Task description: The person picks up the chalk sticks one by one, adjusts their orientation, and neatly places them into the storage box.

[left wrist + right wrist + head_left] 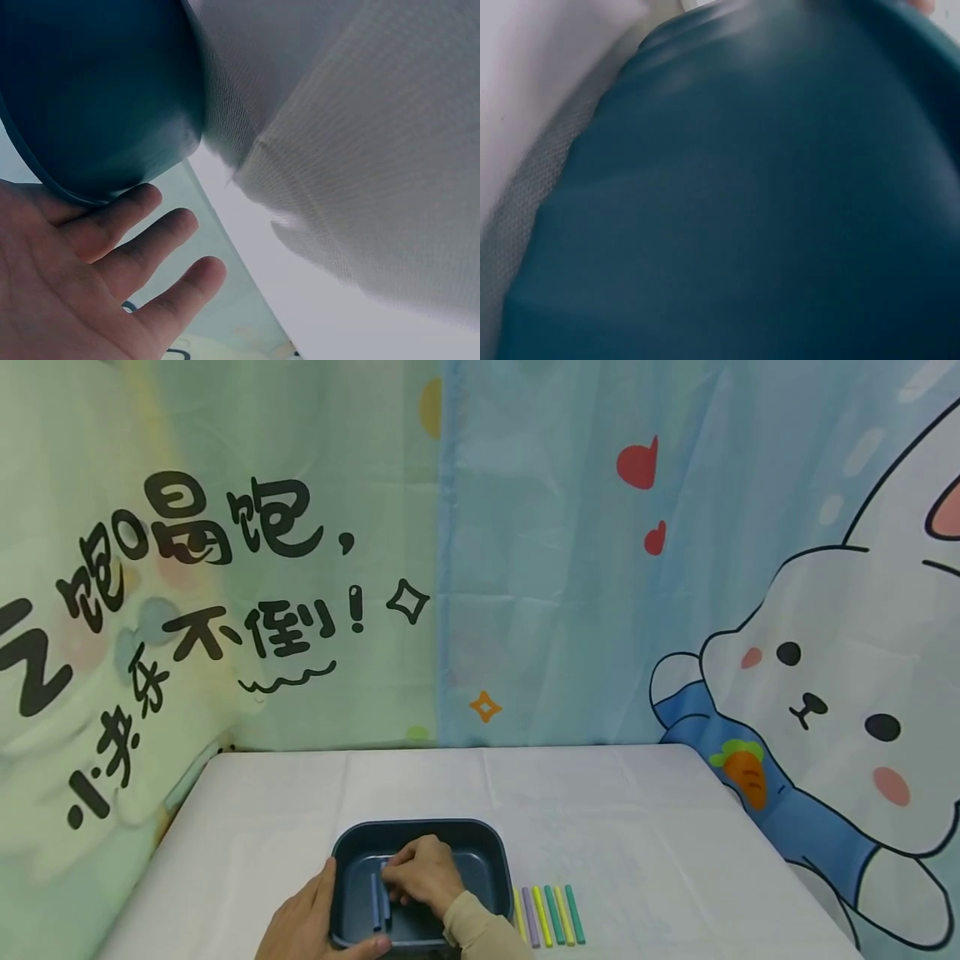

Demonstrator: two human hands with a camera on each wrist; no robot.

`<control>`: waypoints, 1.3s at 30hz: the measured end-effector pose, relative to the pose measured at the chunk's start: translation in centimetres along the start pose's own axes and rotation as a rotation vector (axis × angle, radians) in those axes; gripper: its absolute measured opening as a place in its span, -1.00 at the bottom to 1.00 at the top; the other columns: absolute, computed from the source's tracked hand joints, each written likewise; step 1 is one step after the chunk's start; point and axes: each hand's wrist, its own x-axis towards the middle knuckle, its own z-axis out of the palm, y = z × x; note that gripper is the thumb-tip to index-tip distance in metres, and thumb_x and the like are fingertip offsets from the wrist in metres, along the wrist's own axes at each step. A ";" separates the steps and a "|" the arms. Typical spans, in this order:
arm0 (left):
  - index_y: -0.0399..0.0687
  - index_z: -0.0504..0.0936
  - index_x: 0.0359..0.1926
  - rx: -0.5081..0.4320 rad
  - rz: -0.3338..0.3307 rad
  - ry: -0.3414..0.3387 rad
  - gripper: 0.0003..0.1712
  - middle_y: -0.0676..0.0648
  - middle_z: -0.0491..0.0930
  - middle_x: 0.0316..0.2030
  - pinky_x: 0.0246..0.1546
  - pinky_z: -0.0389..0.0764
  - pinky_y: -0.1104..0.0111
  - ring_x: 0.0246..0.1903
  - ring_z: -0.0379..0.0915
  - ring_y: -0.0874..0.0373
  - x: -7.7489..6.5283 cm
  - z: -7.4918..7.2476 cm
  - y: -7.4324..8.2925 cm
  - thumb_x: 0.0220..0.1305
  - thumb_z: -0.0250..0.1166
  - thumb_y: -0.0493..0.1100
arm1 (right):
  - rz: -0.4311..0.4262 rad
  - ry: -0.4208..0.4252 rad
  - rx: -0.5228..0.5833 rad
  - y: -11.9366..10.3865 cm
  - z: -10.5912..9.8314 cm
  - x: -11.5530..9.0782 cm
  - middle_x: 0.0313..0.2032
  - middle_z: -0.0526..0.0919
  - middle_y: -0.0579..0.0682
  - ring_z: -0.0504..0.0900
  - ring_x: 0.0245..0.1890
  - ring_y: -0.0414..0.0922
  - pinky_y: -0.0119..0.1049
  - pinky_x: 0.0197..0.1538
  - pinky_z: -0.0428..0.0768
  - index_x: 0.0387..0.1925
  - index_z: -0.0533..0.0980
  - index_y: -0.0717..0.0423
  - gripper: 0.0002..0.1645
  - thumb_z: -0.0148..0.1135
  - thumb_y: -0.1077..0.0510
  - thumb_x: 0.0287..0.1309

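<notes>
A dark blue rectangular tray (480,837) rests at the table's front edge in the head view. Inside its left part, two slim blue sticks (377,903) are side by side, pointing away from me. My right hand (429,872) reaches into the tray and pinches the right-hand blue stick (386,906) near its far end. Along the tray's left side lies my left hand (311,914), thumb at the front left corner. The left wrist view shows this hand's fingers (142,255) extended, the uppermost touching the tray's outer wall (112,97). Tray wall (727,195) fills most of the right wrist view.
Right of the tray, several yellow, purple and green sticks (550,914) lie in a row on the white tablecloth (637,835). Behind the table hangs a printed curtain (540,610) with a cartoon rabbit and lettering.
</notes>
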 end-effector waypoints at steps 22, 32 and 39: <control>-0.52 0.13 0.48 0.024 -0.004 -0.001 0.52 -0.43 0.40 0.30 0.07 0.55 -0.08 0.13 0.51 -0.24 -0.1 0.1 0.0 -0.06 0.25 0.68 | 0.003 0.029 -0.046 0.9 0.8 0.5 -0.79 0.57 -0.09 0.50 -0.83 -0.31 -0.43 -0.69 0.51 -0.60 0.64 0.21 -0.87 0.39 0.43 -0.09; -0.51 0.14 0.48 0.009 -0.014 -0.004 0.53 -0.42 0.43 0.26 0.07 0.55 -0.08 0.12 0.51 -0.23 -0.3 0.1 0.1 -0.09 0.25 0.70 | 0.000 0.037 -0.073 1.2 1.1 0.5 -0.82 0.54 -0.12 0.48 -0.85 -0.32 -0.43 -0.71 0.50 -0.64 0.63 0.19 -0.83 0.40 0.44 -0.10; -0.50 0.13 0.48 0.004 -0.015 0.000 0.55 -0.42 0.42 0.27 0.08 0.54 -0.09 0.14 0.50 -0.25 -0.2 0.2 0.2 -0.11 0.24 0.71 | 0.007 0.049 -0.100 1.3 1.1 0.6 -0.84 0.53 -0.14 0.48 -0.86 -0.31 -0.44 -0.71 0.47 -0.65 0.59 0.12 -0.79 0.47 0.36 -0.11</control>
